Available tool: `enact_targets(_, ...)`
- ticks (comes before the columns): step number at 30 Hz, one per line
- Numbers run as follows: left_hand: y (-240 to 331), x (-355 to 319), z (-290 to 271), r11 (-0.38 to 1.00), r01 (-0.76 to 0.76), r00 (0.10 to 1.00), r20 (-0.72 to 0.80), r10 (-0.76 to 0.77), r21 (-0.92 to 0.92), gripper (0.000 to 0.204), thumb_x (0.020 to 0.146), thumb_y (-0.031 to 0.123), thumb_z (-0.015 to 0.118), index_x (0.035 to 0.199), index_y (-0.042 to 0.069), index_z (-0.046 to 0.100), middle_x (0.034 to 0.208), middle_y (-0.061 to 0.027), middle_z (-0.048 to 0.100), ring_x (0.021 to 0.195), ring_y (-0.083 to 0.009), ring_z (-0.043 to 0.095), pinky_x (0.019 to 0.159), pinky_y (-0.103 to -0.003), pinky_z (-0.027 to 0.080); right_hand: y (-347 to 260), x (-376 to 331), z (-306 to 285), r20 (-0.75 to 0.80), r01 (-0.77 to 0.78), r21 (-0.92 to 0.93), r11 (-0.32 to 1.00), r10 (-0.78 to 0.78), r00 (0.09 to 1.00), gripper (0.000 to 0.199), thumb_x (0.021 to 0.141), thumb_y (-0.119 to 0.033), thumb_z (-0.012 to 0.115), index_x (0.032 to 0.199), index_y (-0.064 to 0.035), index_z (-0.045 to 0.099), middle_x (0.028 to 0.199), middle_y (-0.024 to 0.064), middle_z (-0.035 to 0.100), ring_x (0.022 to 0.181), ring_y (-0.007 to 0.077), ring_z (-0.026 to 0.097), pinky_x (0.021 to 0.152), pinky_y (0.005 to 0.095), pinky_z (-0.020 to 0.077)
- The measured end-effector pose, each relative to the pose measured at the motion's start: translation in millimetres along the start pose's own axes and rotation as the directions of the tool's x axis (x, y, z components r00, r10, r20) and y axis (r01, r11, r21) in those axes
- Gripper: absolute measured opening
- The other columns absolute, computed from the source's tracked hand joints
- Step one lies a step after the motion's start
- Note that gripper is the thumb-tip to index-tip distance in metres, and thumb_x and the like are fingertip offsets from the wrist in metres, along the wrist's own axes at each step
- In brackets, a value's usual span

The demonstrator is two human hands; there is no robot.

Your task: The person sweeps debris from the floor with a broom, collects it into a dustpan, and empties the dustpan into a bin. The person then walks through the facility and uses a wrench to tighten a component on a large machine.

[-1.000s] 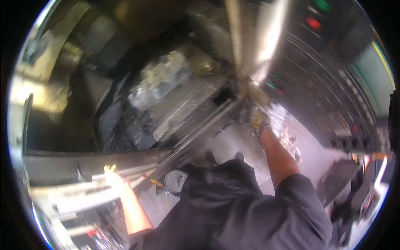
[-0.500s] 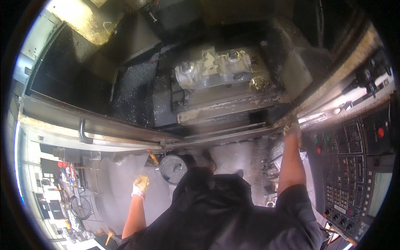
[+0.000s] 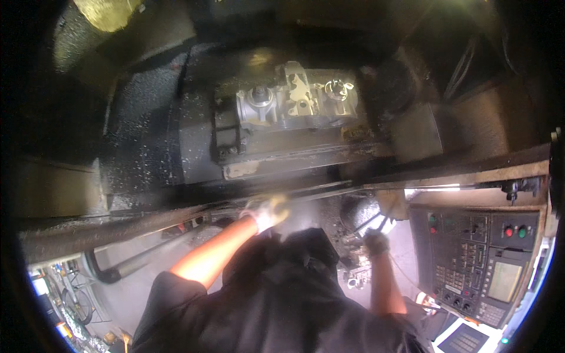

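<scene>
My left hand (image 3: 268,213), in a pale glove, is smeared by motion at the front sill of a machine enclosure. Whether its fingers are open or closed does not show. Lower right, my right hand (image 3: 375,242) wears a darker-looking glove and appears closed near a thin dark rod-like thing, which I cannot make out. Beyond the sill sits a grey metal casting (image 3: 300,106) with a round fitting (image 3: 259,96) at its left and another round fitting (image 3: 338,90) at its right. It rests on a worn fixture block (image 3: 259,167). Neither hand touches the casting.
Metal chips lie on the enclosure's dark left floor (image 3: 144,126). The machine's front sill (image 3: 471,176) runs across between me and the casting. On the right stands a control panel (image 3: 471,253) with buttons and a screen. Several metal parts (image 3: 356,267) lie beside my right forearm. A bent door handle (image 3: 106,273) is at left.
My left hand has swung right and up to the sill. My right hand has come down and left, off the sill's right end. The view has shifted closer over the enclosure.
</scene>
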State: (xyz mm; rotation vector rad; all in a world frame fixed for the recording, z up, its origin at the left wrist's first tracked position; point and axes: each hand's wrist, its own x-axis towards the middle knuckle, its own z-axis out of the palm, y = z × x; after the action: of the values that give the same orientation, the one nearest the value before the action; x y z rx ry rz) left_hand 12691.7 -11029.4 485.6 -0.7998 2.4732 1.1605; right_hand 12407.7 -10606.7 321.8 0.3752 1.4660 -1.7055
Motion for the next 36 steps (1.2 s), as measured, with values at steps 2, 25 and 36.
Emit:
enact_targets(2,40,18,-20,0.976,-0.117,0.985,0.144,0.091,0.182,0.062,0.089,0.045,0.062,0.14,0.013,0.046,0.144,-0.0107,0.048,0.132,-0.027,0.045,0.113,-0.041,0.034,10,-48,58,0.188,-0.252,-0.041,0.967,0.255,0.948,0.028,0.09,-0.014,0.059,0.108,0.0051,0.067,0.075,0.0099,0.068,0.054,0.0145,0.058,0.047,0.0258,0.0452)
enact_targets(25,-41,113,-76,0.663,0.101,0.673,-0.44,-0.594,-0.741,0.049,0.091,0.041,0.066,0.125,0.006,0.057,0.107,-0.0099,0.066,0.094,-0.0202,0.066,0.086,-0.031,0.054,-24,-26,459,0.652,-0.513,-0.327,0.794,0.582,0.486,0.022,0.097,-0.034,0.055,0.091,-0.0139,0.051,0.061,-0.0033,0.038,0.048,0.0087,0.033,0.043,0.024,0.0285)
enact_targets(36,-125,-126,34,0.397,0.442,0.557,-0.101,-0.824,-0.804,0.047,0.093,0.039,0.057,0.12,0.002,0.064,0.123,-0.0209,0.062,0.115,-0.0303,0.059,0.098,-0.037,0.045,17,-64,587,0.621,-0.638,-0.13,0.759,0.564,0.544,0.041,0.104,-0.046,0.037,0.091,-0.0103,0.053,0.055,-0.0047,0.034,0.044,0.0104,0.031,0.039,0.0254,0.0261)
